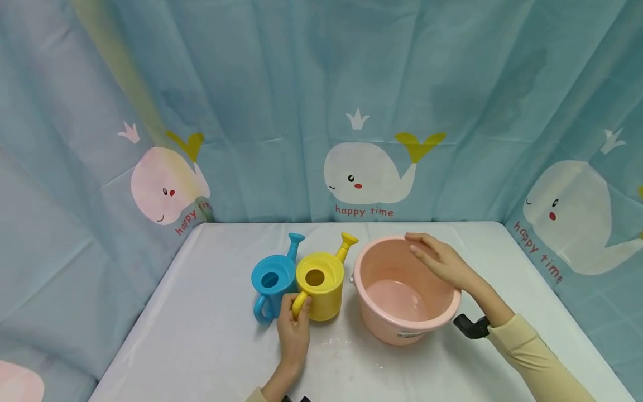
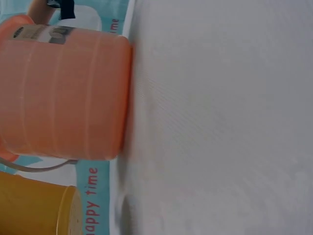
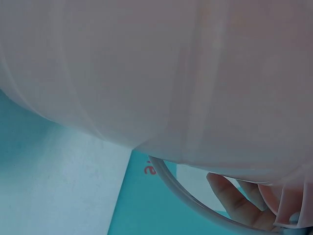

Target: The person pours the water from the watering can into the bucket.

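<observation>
My left hand grips the handle of a yellow toy watering can, which stays upright with its spout toward the back. In the left wrist view the yellow can's base shows with a gap between it and the tabletop. Close on its left stands a blue toy watering can, partly behind my hand. A pink plastic bucket stands to the right of the yellow can. My right hand holds the bucket's far right rim, fingers reaching over it. The right wrist view shows fingertips beyond the bucket's wall.
The white-covered table carries small water drops in front of the bucket. Blue curtains printed with whales enclose the back and both sides. The bucket's bail handle hangs outside its wall.
</observation>
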Demonstrator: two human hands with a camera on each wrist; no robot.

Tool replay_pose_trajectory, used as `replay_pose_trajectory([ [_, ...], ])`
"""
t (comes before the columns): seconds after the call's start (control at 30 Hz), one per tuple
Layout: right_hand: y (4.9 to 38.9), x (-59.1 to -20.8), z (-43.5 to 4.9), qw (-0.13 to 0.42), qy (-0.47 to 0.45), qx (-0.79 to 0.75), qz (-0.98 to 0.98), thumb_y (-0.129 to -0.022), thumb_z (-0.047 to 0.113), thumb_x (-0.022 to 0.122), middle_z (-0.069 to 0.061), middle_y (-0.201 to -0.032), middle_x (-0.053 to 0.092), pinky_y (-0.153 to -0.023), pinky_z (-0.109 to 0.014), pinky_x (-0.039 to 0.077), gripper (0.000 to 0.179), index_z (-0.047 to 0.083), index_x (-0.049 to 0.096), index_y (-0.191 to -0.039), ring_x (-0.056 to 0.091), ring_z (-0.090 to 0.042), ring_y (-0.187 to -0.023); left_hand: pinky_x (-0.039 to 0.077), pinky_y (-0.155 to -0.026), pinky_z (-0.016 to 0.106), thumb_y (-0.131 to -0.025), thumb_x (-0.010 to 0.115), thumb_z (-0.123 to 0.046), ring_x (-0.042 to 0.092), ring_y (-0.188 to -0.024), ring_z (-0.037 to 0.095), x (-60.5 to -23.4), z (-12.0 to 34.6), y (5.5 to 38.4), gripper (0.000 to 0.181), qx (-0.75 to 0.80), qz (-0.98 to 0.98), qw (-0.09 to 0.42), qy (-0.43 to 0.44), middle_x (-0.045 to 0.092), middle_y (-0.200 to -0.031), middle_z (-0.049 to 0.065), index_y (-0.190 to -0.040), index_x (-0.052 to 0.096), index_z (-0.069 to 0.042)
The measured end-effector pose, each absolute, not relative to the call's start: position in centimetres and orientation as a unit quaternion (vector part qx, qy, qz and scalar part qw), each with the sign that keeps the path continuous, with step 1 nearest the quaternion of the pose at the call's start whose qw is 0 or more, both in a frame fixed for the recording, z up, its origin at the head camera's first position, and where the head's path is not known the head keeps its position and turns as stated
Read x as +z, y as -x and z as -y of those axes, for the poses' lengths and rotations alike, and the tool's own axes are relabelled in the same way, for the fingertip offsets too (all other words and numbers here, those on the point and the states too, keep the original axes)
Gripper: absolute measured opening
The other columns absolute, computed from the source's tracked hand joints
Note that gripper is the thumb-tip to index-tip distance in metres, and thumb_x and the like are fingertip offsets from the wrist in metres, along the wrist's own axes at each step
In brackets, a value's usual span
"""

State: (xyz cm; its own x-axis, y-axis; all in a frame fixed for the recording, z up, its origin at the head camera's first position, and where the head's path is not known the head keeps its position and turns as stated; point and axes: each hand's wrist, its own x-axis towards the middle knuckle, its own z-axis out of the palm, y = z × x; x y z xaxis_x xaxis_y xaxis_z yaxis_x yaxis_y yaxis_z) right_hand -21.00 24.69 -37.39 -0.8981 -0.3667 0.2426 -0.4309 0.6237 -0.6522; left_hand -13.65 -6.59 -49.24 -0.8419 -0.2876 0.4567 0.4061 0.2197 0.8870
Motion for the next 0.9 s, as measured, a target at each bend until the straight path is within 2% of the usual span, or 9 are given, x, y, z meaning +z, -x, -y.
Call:
replay_pose_trajectory([
  [0.17,22.0,-38.7,-25.4,0.042,-0.217,0.371,0.902,-0.098,0.021,0.048,-0.012,-0.134,0.050,-0.099,-0.050,0.037,0.037,0.008,0.047,-0.132,0.044,-0.031,-0.126,0.043,-0.063,0.017,-0.091,0.057,-0.003,0.047,-0.075,0.008,-47.6,6.6,12.9,0.010,-0.624,0.724,0.291,0.049,0.048,-0.081,0.003,-0.095,0.048,0.000],
  [0.47,20.0,-35.9,-23.9,0.037,-0.222,0.377,0.898,-0.097,0.015,0.047,-0.021,-0.132,0.049,-0.099,-0.052,0.036,0.036,-0.002,0.047,-0.129,0.043,-0.037,-0.125,0.038,-0.055,0.021,-0.087,0.056,0.009,0.041,-0.067,0.008,-43.0,7.0,11.1,0.013,-0.623,0.706,0.325,0.093,0.042,-0.074,0.006,-0.089,0.043,0.008],
  [0.67,20.3,-36.2,-24.2,0.033,-0.219,0.379,0.898,-0.098,0.017,0.047,-0.019,-0.133,0.049,-0.099,-0.053,0.036,0.037,0.000,0.047,-0.130,0.043,-0.037,-0.125,0.037,-0.056,0.022,-0.085,0.055,0.014,0.041,-0.068,0.009,-43.5,7.9,11.3,0.015,-0.644,0.679,0.331,0.122,0.044,-0.076,0.007,-0.091,0.041,0.010],
  [0.8,20.3,-36.3,-24.2,0.030,-0.215,0.381,0.899,-0.098,0.019,0.048,-0.019,-0.133,0.049,-0.099,-0.052,0.037,0.037,0.001,0.047,-0.131,0.043,-0.036,-0.125,0.040,-0.058,0.020,-0.086,0.054,0.012,0.044,-0.071,0.008,-44.1,8.4,11.3,0.016,-0.659,0.674,0.312,0.114,0.049,-0.081,0.005,-0.094,0.041,0.009],
  [0.9,20.0,-36.0,-24.0,0.027,-0.214,0.382,0.899,-0.098,0.018,0.047,-0.020,-0.133,0.049,-0.099,-0.052,0.037,0.037,0.000,0.047,-0.130,0.044,-0.037,-0.125,0.042,-0.059,0.020,-0.088,0.054,0.009,0.046,-0.070,0.012,-43.6,8.5,10.8,0.015,-0.667,0.675,0.296,0.107,0.052,-0.082,0.008,-0.095,0.041,0.009],
])
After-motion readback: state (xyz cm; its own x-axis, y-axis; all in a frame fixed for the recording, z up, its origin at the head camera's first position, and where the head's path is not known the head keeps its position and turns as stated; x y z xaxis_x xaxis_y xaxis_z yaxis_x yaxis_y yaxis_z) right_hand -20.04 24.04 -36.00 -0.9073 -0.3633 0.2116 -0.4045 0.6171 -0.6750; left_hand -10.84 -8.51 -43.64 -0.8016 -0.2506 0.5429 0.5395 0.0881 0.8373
